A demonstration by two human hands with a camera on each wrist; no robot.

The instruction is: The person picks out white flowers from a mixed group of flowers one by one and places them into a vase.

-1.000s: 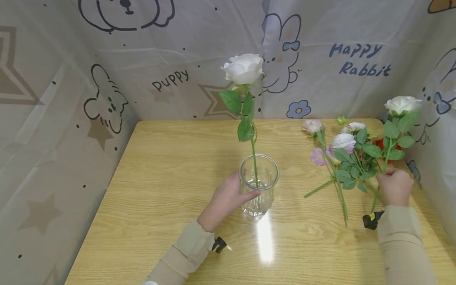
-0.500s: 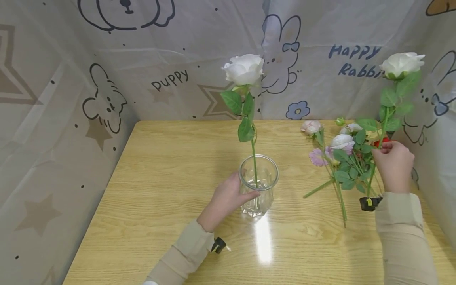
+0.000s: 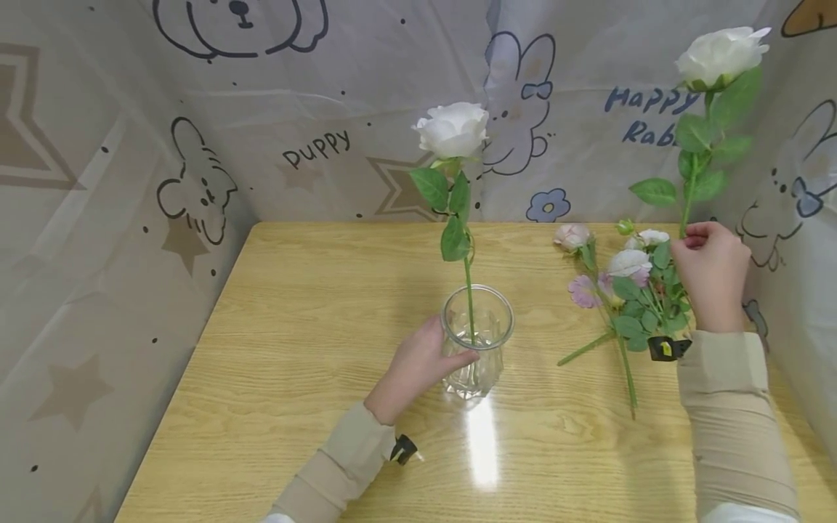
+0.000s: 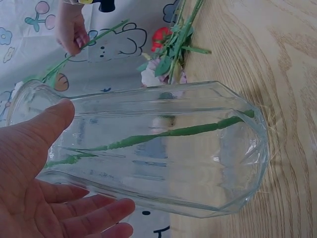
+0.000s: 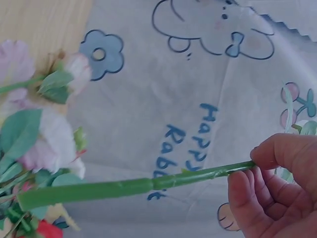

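In the head view my left hand (image 3: 413, 363) grips a clear glass vase (image 3: 489, 367) that stands upright on the table. The left wrist view has the thumb along one side of the glass and the fingers on the other. One white rose (image 3: 453, 129) stands in the vase, its green stem (image 4: 190, 130) reaching down to the bottom. Over at the right, my right hand (image 3: 714, 276) pinches the stem of a second white rose (image 3: 722, 58), held up above the other flowers. Its bare lower stem (image 5: 124, 188) points away from the fingertips in the right wrist view.
Several loose flowers (image 3: 629, 261), pink, white and purple, lie at the table's back right, leaves and stems crossing. Among them is a red flower (image 4: 159, 37). Printed cloth walls (image 3: 392, 73) enclose the wooden table (image 3: 314, 327) at the back and sides.
My right hand has lifted the second white rose up and away from the pile, its bloom rising well above the table. My left hand and the vase have stayed in place.
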